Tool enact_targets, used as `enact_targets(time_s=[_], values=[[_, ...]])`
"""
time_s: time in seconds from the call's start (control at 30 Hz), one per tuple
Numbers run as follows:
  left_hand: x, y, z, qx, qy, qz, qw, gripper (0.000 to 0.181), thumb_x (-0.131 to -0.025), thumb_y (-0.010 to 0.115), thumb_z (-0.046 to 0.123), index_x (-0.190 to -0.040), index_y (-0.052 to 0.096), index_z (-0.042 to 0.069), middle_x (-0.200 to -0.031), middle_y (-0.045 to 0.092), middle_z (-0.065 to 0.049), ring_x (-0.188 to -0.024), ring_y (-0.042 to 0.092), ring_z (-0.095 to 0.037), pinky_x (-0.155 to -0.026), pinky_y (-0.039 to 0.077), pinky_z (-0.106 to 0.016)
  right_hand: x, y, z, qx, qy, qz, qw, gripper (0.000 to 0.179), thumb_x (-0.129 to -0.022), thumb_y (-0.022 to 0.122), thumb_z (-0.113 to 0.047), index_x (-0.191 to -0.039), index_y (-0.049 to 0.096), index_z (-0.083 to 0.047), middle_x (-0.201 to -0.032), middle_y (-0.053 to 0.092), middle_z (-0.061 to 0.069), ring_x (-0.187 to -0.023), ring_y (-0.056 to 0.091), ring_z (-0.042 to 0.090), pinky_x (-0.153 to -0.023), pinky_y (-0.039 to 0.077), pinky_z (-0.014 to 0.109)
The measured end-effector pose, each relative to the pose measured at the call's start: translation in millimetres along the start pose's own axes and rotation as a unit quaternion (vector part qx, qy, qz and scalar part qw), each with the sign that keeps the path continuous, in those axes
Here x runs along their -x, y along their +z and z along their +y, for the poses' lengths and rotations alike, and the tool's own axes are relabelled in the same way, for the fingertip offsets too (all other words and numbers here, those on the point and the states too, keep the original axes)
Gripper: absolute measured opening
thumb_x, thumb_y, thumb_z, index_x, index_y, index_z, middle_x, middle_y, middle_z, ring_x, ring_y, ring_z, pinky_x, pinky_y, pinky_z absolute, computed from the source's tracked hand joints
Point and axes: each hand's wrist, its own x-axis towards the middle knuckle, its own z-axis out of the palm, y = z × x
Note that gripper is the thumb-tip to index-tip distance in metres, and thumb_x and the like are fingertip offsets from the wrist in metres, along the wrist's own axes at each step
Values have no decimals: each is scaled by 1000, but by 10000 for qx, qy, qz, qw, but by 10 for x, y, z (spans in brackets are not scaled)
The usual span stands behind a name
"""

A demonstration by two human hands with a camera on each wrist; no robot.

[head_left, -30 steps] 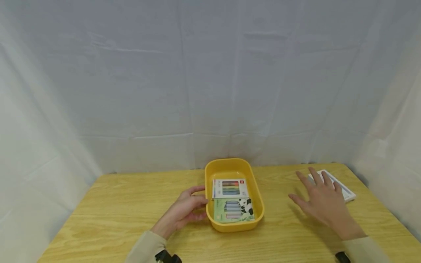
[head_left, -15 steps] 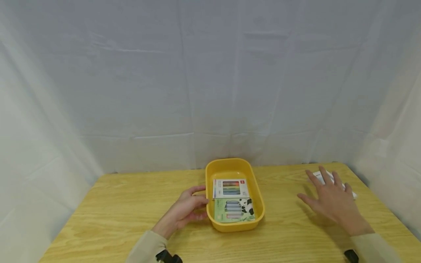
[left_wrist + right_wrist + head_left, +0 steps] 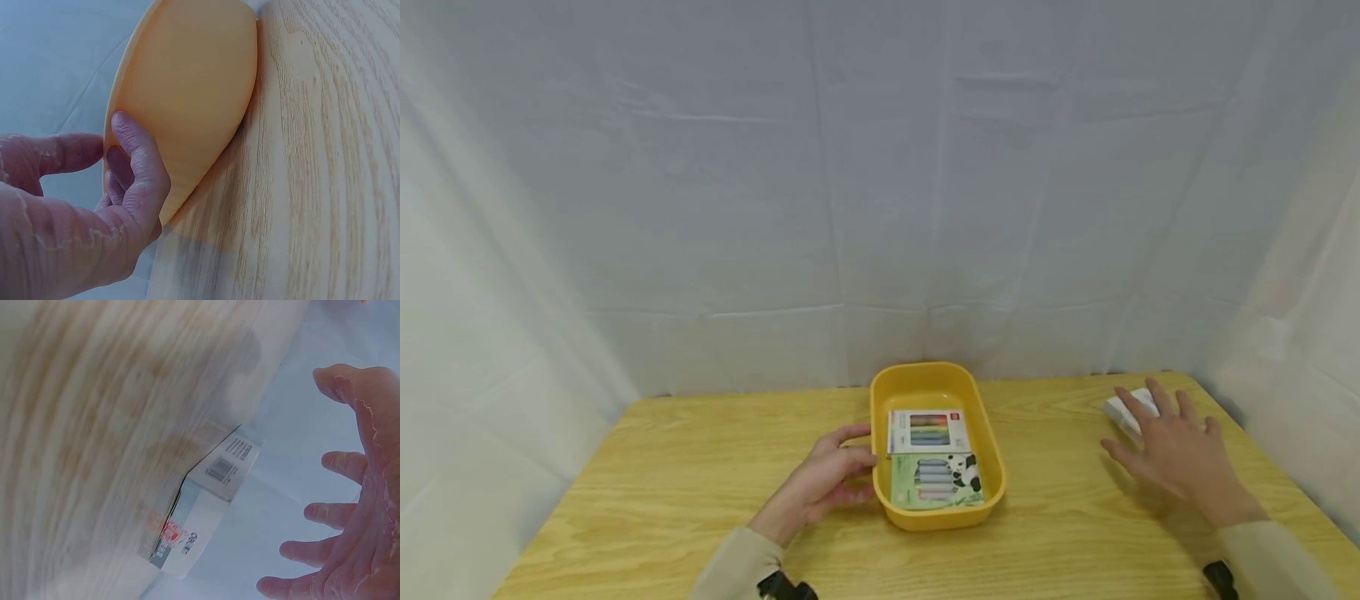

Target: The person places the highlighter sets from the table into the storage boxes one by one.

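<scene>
My left hand holds the left side of a yellow plastic basket, thumb and fingers at its rim. In the left wrist view the fingers press the basket's outer wall. Inside lie a white box with a window of coloured sticks and, nearer me, a green panda box picturing pastel sticks. At the right, my right hand is spread over a small white box, hiding part of it. The right wrist view shows a gap between these fingers and that box's barcode end.
A light wooden table carries everything. White sheeting hangs behind the table and along both sides. The basket's far end stands close to the back sheet.
My right hand has moved to the right. The small white box now lies at a different angle, showing its left end. My left hand stays on the basket.
</scene>
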Motion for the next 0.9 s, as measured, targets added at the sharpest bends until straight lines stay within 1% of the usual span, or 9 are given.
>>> enact_targets(time_s=[0.17,0.3,0.43,0.53,0.67,0.9], values=[[1,-7,-3,31,-4,-53,10000,62,-98,58,9,-154,34,2,-136,60,-23,-109,63,-25,-75,59,-30,-32,17,73,76,-27,-2,10000,81,-92,62,-64,-153,42,-14,-156,31,36,-130,35,70,-89,34,88],[2,-15,-6,48,-11,-72,10000,61,-98,58,9,-154,34,2,-136,60,-23,-108,63,-25,-74,59,-30,-61,27,117,50,-19,-89,9999,81,-92,61,-64,-152,43,-14,-156,31,36,-129,36,71,-88,34,88],[2,-18,-7,47,-17,-50,10000,61,-98,59,10,-154,34,3,-134,61,-22,-107,63,-24,-73,59,-29,-101,40,180,26,-86,-200,9998,81,-93,61,-64,-153,42,-13,-155,30,38,-128,36,73,-85,36,88],[5,-16,-9,42,-12,-31,10000,62,-97,59,9,-153,35,2,-133,62,-22,-106,64,-24,-73,59,-29,-121,65,248,-9,-116,-427,9990,82,-93,59,-64,-154,41,-12,-154,29,40,-125,36,75,-81,37,88],[10,-12,-9,44,6,-47,10000,62,-97,59,9,-154,34,2,-133,62,-22,-106,64,-23,-73,59,-29,-124,119,342,-46,-61,-728,9973,83,-95,55,-66,-155,38,-11,-154,27,41,-123,36,77,-80,37,88],[10,-14,-5,81,20,-60,9999,62,-97,58,8,-154,34,3,-133,62,-22,-106,64,-22,-72,58,-28,-120,170,448,-77,-78,-847,9964,79,-99,49,-63,-157,35,-11,-153,26,44,-119,40,77,-77,40,86]])
